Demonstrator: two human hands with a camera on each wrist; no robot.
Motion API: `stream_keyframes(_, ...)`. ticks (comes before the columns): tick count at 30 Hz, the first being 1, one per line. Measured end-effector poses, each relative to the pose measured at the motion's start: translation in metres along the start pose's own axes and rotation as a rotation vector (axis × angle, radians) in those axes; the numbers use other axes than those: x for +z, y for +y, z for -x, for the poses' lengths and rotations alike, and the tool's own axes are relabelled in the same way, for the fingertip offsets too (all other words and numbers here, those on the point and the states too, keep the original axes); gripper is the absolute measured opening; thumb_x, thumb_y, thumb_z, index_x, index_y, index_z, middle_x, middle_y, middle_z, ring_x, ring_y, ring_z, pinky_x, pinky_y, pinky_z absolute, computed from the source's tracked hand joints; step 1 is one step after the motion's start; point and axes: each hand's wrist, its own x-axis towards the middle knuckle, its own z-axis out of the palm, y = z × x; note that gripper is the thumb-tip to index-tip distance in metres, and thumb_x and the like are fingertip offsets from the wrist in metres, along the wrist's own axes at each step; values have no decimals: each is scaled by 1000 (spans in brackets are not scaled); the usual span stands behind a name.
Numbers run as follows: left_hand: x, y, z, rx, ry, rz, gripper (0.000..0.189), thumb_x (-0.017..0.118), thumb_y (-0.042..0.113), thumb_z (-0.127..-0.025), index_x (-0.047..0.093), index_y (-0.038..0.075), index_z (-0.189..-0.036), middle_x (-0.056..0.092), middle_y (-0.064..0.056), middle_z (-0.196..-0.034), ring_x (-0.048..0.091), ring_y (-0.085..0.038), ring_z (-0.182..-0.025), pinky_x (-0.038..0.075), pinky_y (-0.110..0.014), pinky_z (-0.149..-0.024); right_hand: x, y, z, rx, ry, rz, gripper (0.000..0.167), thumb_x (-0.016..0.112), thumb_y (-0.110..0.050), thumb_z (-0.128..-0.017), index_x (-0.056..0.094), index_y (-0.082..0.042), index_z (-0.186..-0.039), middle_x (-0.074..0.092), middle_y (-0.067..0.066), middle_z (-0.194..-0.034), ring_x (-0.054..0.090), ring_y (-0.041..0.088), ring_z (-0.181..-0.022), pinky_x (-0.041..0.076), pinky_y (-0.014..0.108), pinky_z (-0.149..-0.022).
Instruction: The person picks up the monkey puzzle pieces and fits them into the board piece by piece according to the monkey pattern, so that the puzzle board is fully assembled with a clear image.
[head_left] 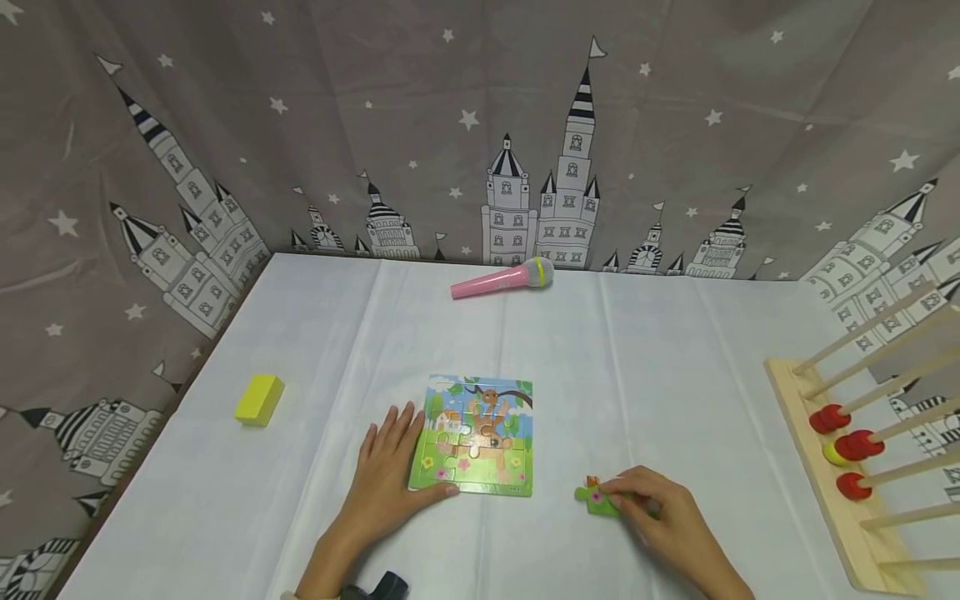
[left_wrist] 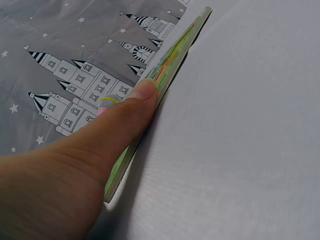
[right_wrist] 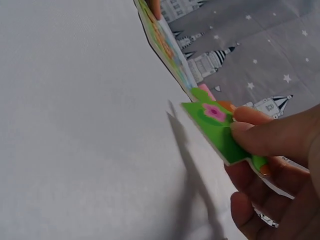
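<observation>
A square jigsaw puzzle [head_left: 472,437] with a deer and flowers lies on the white table. My left hand [head_left: 386,475] rests along its left side with fingers straight, the thumb touching the bottom edge. In the left wrist view the thumb [left_wrist: 142,97] presses the side of the puzzle board [left_wrist: 172,60]. To the right, my right hand [head_left: 667,517] pinches a green puzzle piece [head_left: 598,502] between thumb and fingers. The right wrist view shows that piece [right_wrist: 210,125] with a pink flower, held above the table at a tilt.
A pink toy microphone [head_left: 498,281] lies at the table's back edge. On the left is a yellow block [head_left: 259,400]. A wooden bead rack [head_left: 847,492] with red and yellow beads stands at the right. A castle-print curtain [head_left: 420,100] hangs behind the table.
</observation>
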Motion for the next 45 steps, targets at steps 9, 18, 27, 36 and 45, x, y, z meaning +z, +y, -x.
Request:
stream_keyframes(9, -1, 0, -1, -6, -5, 2, 103, 65, 66, -64, 31, 6, -141, 24, -12, -150, 15, -32, -140, 8, -53, -111, 17, -3, -20, 24, 87, -83, 21, 67, 0, -77, 69, -18, -89, 68, -4, -86, 57, 2, -75, 45, 14, -66)
stream_keyframes(18, 0, 0, 0, 0, 5, 5, 103, 65, 67, -64, 32, 6, -141, 24, -12, -150, 15, -32, -140, 8, -53, -110, 53, -14, -48, 206, 144, -123, 17, 69, -5, -76, 68, -20, -84, 68, -9, -84, 57, 2, -77, 46, 19, -71)
stream_keyframes(27, 1, -1, 0, 14, 15, 2, 102, 65, 66, -64, 33, 6, -140, 25, -12, -149, 16, -33, -139, 9, -53, -110, 84, -35, -71, 278, 107, -201, 14, 69, -5, -77, 68, -19, -81, 69, -9, -80, 55, 4, -72, 45, 22, -69)
stream_keyframes(36, 1, -1, 0, 26, 28, -3, 102, 65, 66, -64, 33, 6, -140, 26, -13, -149, 17, -34, -139, 10, -54, -109, 108, -45, -77, 239, 10, -169, 10, 71, -12, -76, 68, -19, -81, 67, -6, -78, 55, 3, -70, 42, 18, -59)
stream_keyframes(45, 1, -1, 0, 26, 24, -9, 101, 65, 66, -65, 33, 6, -140, 26, -12, -149, 17, -33, -139, 10, -53, -110, 117, -52, -81, 160, -27, -124, 25, 72, -10, -75, 68, -15, -99, 67, -3, -79, 57, 3, -68, 44, 18, -59)
